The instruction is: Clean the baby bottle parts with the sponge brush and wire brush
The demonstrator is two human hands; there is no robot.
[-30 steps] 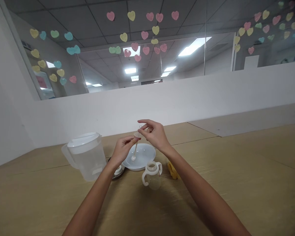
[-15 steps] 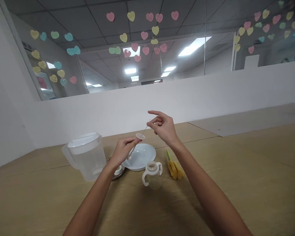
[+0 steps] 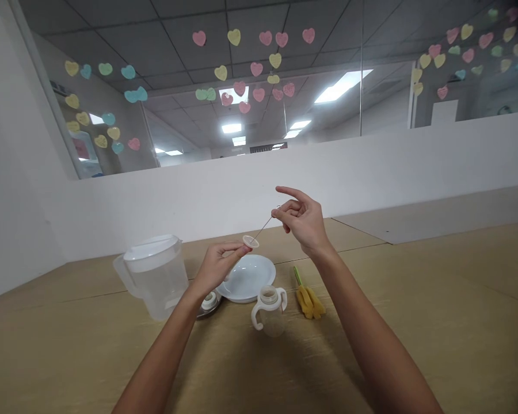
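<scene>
My left hand [image 3: 222, 263] pinches a pale silicone bottle straw [image 3: 251, 242] by its round flange, above a white dish [image 3: 249, 280]. The straw's lower part is mostly behind my fingers. A thin wire straw brush [image 3: 263, 227] slants into the flange opening; any bristles are hidden. My right hand [image 3: 304, 221] pinches the brush's looped upper end between thumb and fingers, index finger stretched out. Below the hands stands an open clear baby bottle [image 3: 271, 316] with two white handles.
A lidded clear plastic pitcher [image 3: 159, 282] stands left. Beside my left wrist, a metal dish [image 3: 216, 309] holds a white bottle part [image 3: 209, 300]. A yellow sponge brush [image 3: 309, 300] with a green handle lies right of the bottle. A white wall [image 3: 198, 195] rises behind the table.
My right hand has moved up and to the right with the looped end, and more wire shows above the flange. The flange has tilted toward me in my left hand.
</scene>
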